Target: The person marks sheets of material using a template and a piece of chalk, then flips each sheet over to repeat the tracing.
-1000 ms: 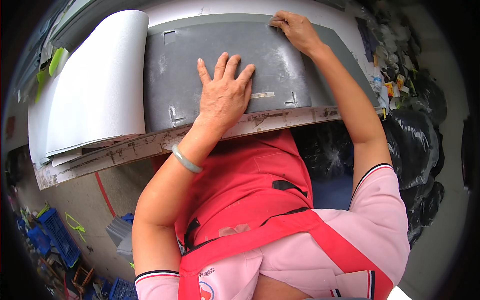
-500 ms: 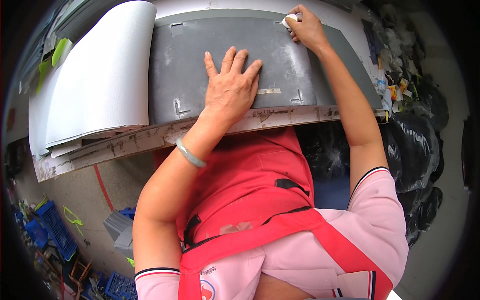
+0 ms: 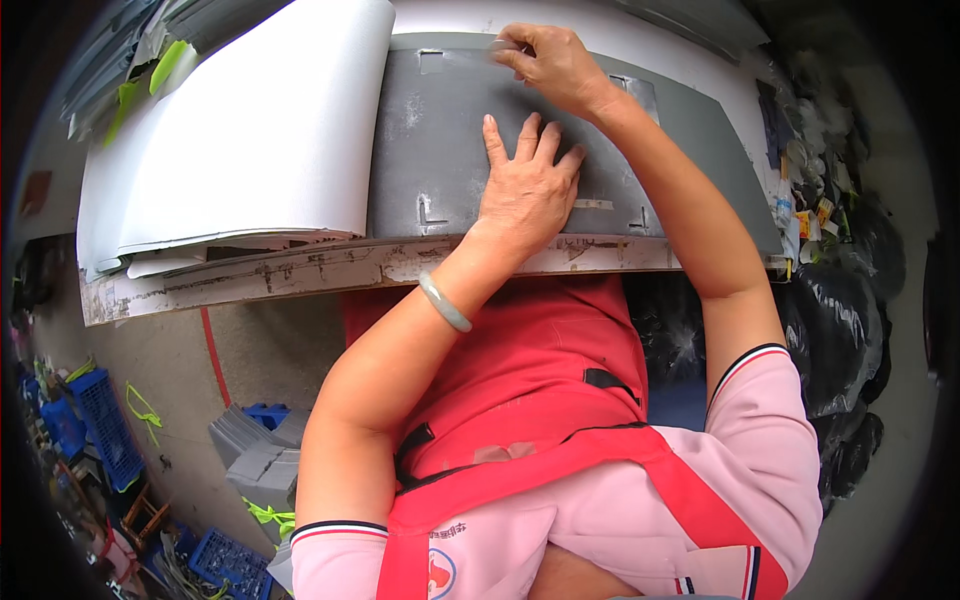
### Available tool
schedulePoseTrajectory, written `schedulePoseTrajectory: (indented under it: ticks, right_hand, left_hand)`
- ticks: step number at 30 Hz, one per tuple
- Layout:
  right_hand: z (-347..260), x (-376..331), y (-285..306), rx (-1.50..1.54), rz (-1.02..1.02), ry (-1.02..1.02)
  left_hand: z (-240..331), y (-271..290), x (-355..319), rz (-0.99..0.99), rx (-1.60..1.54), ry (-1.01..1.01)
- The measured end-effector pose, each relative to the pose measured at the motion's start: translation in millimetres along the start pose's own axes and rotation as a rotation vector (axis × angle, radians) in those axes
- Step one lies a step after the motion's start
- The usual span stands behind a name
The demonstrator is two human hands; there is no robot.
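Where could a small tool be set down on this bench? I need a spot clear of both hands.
Bare grey sheet lies between the curled white sheets and the left hand, and again right of the right forearm. The far edge, where the right hand pinches, is crowded; white sheets cover the bench's left end.

- Your left hand (image 3: pixel 525 190) lies flat, fingers spread, on the grey sheet (image 3: pixel 440 130) near the table edge (image 3: pixel 300 270).
- Your right hand (image 3: pixel 550 62) pinches a strip of clear tape (image 3: pixel 475 55) at the far edge of the sheet.
- At the left, big white sheets (image 3: pixel 250 130) curl upward in a stack.
- A pale green bangle (image 3: pixel 444 303) is on your left wrist.
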State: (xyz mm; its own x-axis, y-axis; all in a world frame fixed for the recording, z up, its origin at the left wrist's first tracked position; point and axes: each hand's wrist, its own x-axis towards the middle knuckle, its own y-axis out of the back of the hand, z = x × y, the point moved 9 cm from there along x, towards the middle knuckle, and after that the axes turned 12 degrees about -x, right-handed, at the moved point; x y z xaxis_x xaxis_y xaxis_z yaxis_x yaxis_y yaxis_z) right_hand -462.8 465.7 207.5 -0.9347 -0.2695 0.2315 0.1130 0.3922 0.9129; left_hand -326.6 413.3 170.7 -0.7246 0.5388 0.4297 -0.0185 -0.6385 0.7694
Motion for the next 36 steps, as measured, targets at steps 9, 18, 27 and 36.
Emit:
schedulePoseTrajectory:
  ticks: [9, 18, 27, 36]
  right_hand:
    - [-38, 66, -52, -0.271, 0.038, 0.235]
    - [-48, 68, -33, -0.171, -0.032, 0.132]
    - [-28, 52, -54, 0.386, -0.146, -0.453]
    - [-66, -13, -46, 0.431, -0.341, -0.37]
  left_hand:
    - [5, -1, 3, 0.036, -0.044, -0.025]
    - [-1, -4, 0, 0.063, -0.13, -0.029]
    - [1, 2, 0, 0.027, -0.051, -0.014]
    - [-7, -9, 2, 0.025, -0.107, 0.038]
